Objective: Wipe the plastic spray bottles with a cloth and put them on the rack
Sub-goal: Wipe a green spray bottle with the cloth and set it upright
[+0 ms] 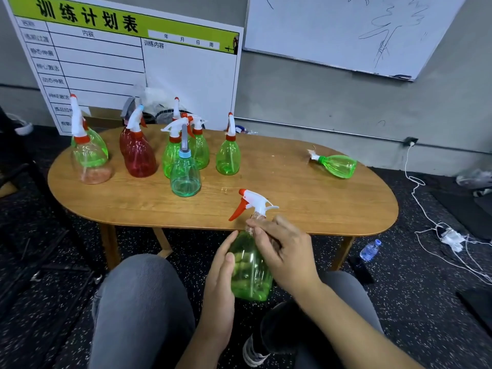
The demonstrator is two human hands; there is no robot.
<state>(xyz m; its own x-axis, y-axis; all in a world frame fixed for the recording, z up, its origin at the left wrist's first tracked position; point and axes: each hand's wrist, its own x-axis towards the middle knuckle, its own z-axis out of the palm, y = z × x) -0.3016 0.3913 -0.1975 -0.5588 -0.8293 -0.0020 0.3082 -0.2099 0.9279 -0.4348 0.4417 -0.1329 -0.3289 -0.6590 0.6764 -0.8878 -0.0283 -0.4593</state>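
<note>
I hold a green plastic spray bottle [250, 272] upright over my lap, just in front of the wooden table [292, 203]. Its white spray head with a red trigger [253, 203] points left. My left hand [219, 283] cups the bottle's left side. My right hand [282, 251] pinches the neck just under the spray head. On the table's left half stand several green and red spray bottles [185, 171]. One green bottle [336, 165] lies on its side at the table's right end. No cloth and no rack are visible.
A training-plan board [127, 62] leans against the wall behind the table, with a whiteboard [346, 30] to its right. On the dark floor at the right lie white cables [436, 230], a small water bottle [370, 250] and a phone. My knees are in grey trousers.
</note>
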